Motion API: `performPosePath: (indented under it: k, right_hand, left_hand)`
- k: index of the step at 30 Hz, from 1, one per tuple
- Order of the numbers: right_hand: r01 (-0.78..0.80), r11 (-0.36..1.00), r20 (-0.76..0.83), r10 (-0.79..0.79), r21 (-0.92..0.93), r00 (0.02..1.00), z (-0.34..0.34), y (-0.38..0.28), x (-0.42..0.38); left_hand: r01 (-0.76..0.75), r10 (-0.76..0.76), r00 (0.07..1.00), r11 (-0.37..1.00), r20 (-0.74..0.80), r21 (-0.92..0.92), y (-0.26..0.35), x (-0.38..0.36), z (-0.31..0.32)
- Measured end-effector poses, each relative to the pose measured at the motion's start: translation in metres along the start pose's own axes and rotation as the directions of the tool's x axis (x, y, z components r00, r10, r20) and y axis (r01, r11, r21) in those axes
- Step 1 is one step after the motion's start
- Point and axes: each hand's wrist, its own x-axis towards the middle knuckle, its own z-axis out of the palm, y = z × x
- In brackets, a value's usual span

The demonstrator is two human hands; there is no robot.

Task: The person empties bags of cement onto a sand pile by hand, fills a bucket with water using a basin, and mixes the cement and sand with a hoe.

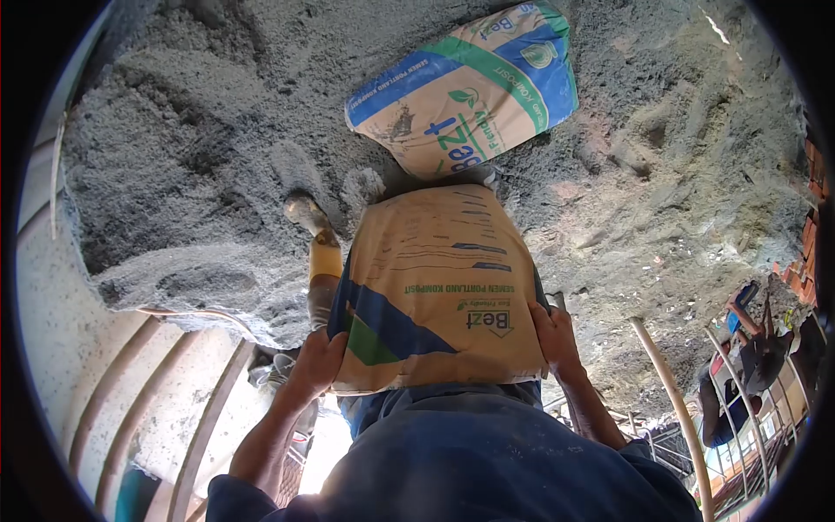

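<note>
A brown paper cement bag (444, 287) with green and blue print is held against the front of my body. My left hand (320, 358) grips its left edge, fingers wrapped round behind the bag. On the opposite edge, my right hand (554, 335) has hold of it in the same way, fingers hidden underneath. Just beyond the held bag, a second cement bag (470, 87) in brown, blue and green lies tilted on the grey sand.
Grey sand or cement mix (200, 157) spreads over the ground. Wooden poles (674, 400) stand at the lower right and lower left. Another person (731, 391) is at the far right, near red bricks (804, 252). A yellow and brown boot (323, 261) shows left of the bag.
</note>
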Motion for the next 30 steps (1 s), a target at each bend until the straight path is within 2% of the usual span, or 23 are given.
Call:
performPosePath:
  k: [2,6,8,12,17,20,24,26,27,28,30]
  right_hand:
    - [0.001,0.998,0.009,0.0,-0.061,1.0,-0.008,-0.001,-0.002]
    - [0.035,0.997,0.044,-0.032,-0.074,0.999,-0.019,-0.012,-0.012]
    - [0.015,0.993,0.043,-0.01,-0.115,0.999,-0.024,-0.012,-0.015]
    - [0.061,0.993,0.035,-0.058,-0.104,0.998,-0.032,-0.019,-0.023]
    - [0.173,0.952,0.036,-0.169,-0.251,0.985,-0.036,-0.04,-0.028]
    - [0.249,0.929,0.046,-0.246,-0.274,0.968,-0.033,-0.047,-0.026]
    - [0.253,0.921,0.051,-0.249,-0.296,0.967,-0.028,-0.04,-0.014]
    - [0.204,0.926,0.027,-0.206,-0.317,0.978,-0.027,-0.03,-0.009]
    - [0.196,0.928,0.028,-0.198,-0.318,0.98,-0.026,-0.031,-0.011]
    - [0.187,0.944,0.035,-0.184,-0.273,0.982,-0.025,-0.034,-0.016]
    - [0.179,0.958,0.042,-0.174,-0.226,0.984,-0.025,-0.039,-0.025]
  left_hand:
    - [-0.092,0.092,0.996,0.994,-0.003,0.054,0.004,-0.006,-0.001]
    - [-0.011,0.01,1.0,0.998,0.01,0.058,0.035,-0.031,-0.004]
    - [-0.048,0.051,0.999,0.99,-0.018,0.132,0.047,-0.041,-0.003]
    - [-0.024,0.024,1.0,0.992,0.002,0.127,0.06,-0.059,-0.003]
    - [0.034,-0.035,0.999,0.999,0.017,0.03,0.03,-0.064,-0.001]
    - [0.07,-0.07,0.997,0.997,0.015,-0.014,0.027,-0.062,0.001]
    - [0.058,-0.057,0.998,0.998,0.034,-0.029,0.031,-0.051,-0.002]
    - [0.087,-0.087,0.996,0.996,0.032,-0.004,0.03,-0.045,-0.007]
    - [0.031,-0.03,0.998,1.0,0.046,-0.004,0.023,-0.04,-0.01]
    - [0.035,-0.035,0.998,0.999,0.053,-0.002,0.029,-0.042,-0.012]
    - [-0.039,0.032,0.997,0.994,0.07,0.1,0.056,-0.05,-0.023]
